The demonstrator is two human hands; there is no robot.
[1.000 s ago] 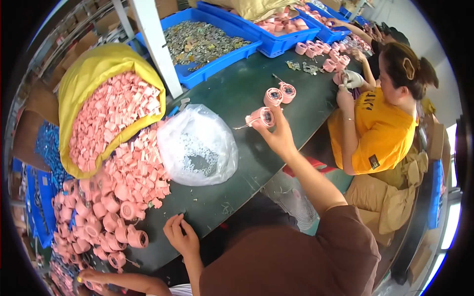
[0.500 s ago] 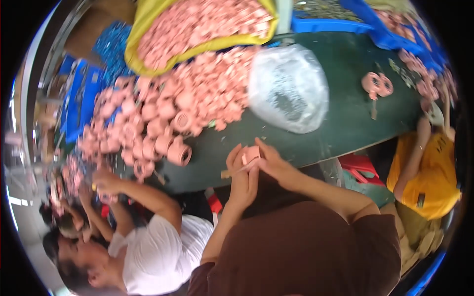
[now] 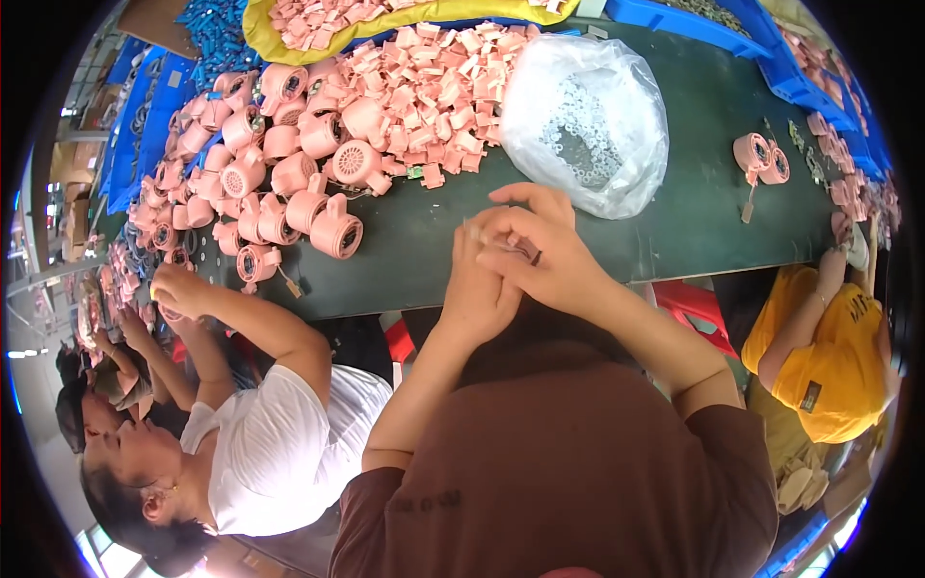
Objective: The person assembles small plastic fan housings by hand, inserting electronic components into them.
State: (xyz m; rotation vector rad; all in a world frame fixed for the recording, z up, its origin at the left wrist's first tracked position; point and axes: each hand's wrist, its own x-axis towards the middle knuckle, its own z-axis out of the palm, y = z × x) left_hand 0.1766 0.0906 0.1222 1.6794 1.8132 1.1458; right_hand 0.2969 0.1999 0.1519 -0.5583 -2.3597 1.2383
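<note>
Held piece [image 3: 522, 252] between the two hands, near the table edge; mostly hidden, only a small pinkish sliver with a dark edge showing, shape not tellable; right hand [image 3: 553, 258] curled, fingers clamped on it; left hand [image 3: 480, 289] touching the right, fingers close together, whether gripping cannot be told; on the green table [image 3: 414, 260], leftward, pink housings [image 3: 337, 228], rounded, some ends perforated; writing: dark lettering [image 3: 863, 306] on a co-worker's yellow shirt [image 3: 836, 371], dark patch [image 3: 811, 396] lower down; faint marks [image 3: 424, 502] on the brown shirt [image 3: 588, 453], illegible.
</note>
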